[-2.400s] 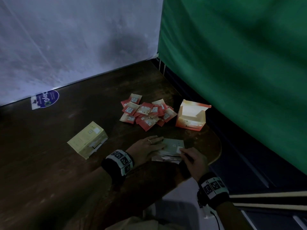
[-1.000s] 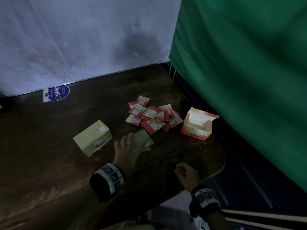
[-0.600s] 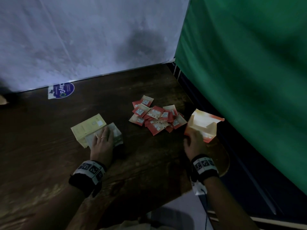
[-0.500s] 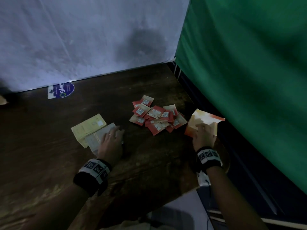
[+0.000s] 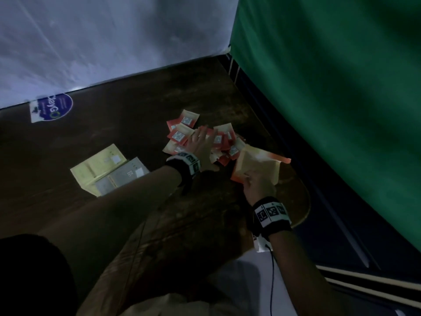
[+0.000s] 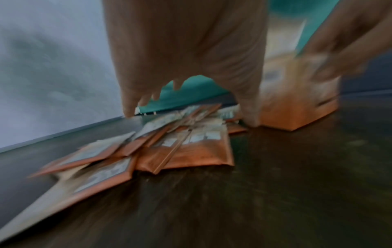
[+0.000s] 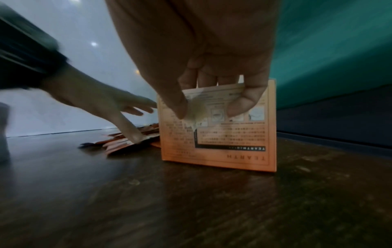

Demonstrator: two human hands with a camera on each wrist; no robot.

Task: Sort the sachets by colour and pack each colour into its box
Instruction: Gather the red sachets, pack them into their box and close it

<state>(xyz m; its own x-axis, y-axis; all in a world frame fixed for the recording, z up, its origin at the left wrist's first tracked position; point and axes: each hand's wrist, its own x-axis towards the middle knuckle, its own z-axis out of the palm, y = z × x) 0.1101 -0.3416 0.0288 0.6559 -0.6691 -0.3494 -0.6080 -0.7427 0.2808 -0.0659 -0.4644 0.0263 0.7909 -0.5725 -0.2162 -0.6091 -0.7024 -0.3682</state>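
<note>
Several red sachets (image 5: 180, 135) lie in a loose pile on the dark wooden table (image 5: 136, 213). My left hand (image 5: 200, 139) is spread flat over the pile, fingers straight, thumb at its near edge; in the left wrist view the red sachets (image 6: 186, 151) lie under the palm. My right hand (image 5: 255, 181) grips the open orange box (image 5: 257, 163) just right of the pile. In the right wrist view thumb and fingers pinch the top flap of the orange box (image 7: 222, 142), which stands upright. A yellow box (image 5: 98, 163) lies to the left, with a stack of pale sachets (image 5: 123, 176) against it.
A blue round sticker (image 5: 52, 107) is at the table's far left by the white backdrop (image 5: 102, 42). A green curtain (image 5: 330, 87) hangs close along the right. The table's rounded right edge (image 5: 306, 201) is just beyond the orange box.
My left hand left the pale stack beside the yellow box and moved right onto the red pile. My right hand stayed on the orange box, which now stands closer to the pile.
</note>
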